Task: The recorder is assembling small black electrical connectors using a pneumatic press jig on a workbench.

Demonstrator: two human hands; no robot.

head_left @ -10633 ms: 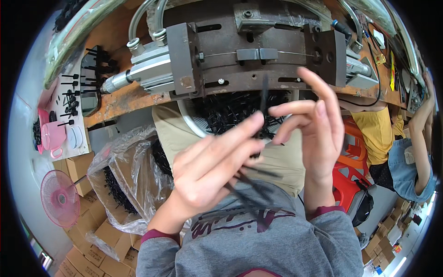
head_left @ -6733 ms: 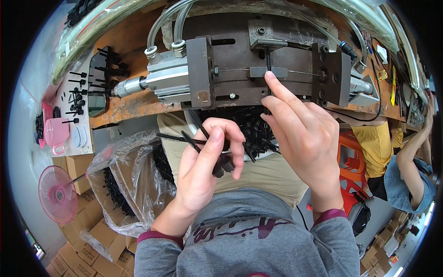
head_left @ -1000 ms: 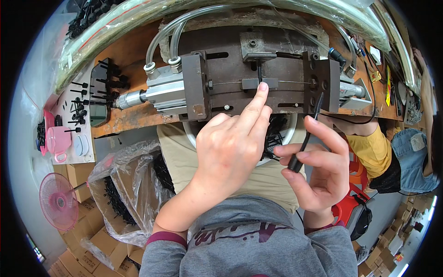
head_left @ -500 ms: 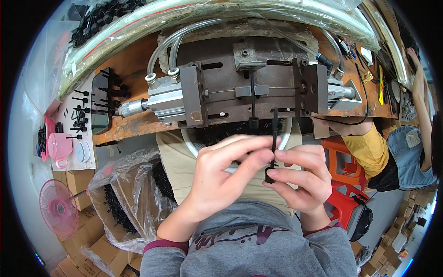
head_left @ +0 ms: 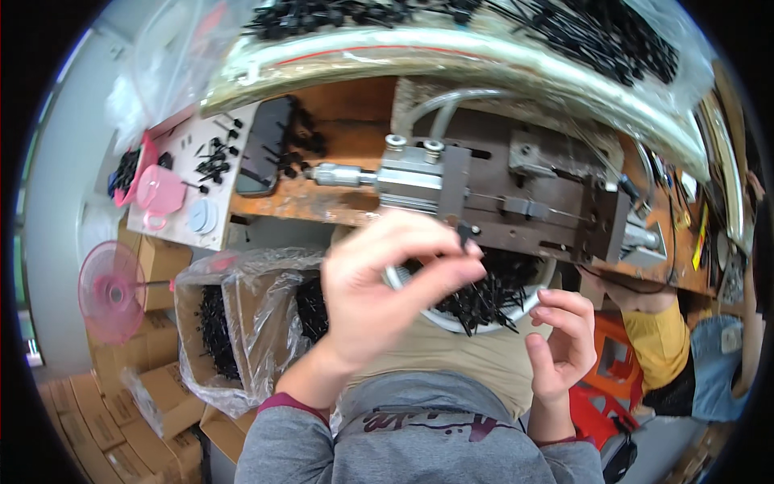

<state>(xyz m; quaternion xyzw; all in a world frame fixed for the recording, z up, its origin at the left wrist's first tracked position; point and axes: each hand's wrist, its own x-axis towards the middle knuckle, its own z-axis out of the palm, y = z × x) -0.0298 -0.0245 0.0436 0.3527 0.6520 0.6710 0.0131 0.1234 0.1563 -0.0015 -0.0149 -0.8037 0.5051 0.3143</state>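
My left hand [head_left: 379, 282], blurred by motion, is raised in front of the clamping machine [head_left: 500, 230]. Thumb and forefinger pinch a small black plastic part [head_left: 465, 234], mostly hidden by the fingers. To the right and lower, my right hand [head_left: 562, 343] holds nothing, its fingers loosely curled and apart. Between the hands, a white-rimmed bowl [head_left: 528, 309] at my lap contains many black stemmed plastic parts [head_left: 484, 298]. On the machine, a small grey block [head_left: 522, 208] sits between two metal pins.
A phone [head_left: 264, 149], loose black parts [head_left: 216, 161] and a pink cup [head_left: 160, 190] lie at the left. Below stand a pink fan [head_left: 113, 292] and a plastic-lined carton [head_left: 262, 323]. More black parts [head_left: 613, 40] are heaped at the back. Another person's yellow-clothed leg [head_left: 659, 343] is at right.
My hands have parted; the black stemmed part between them has left my right hand. My left hand has moved up toward the machine. The black rod across the grey block is gone. The view has shifted left.
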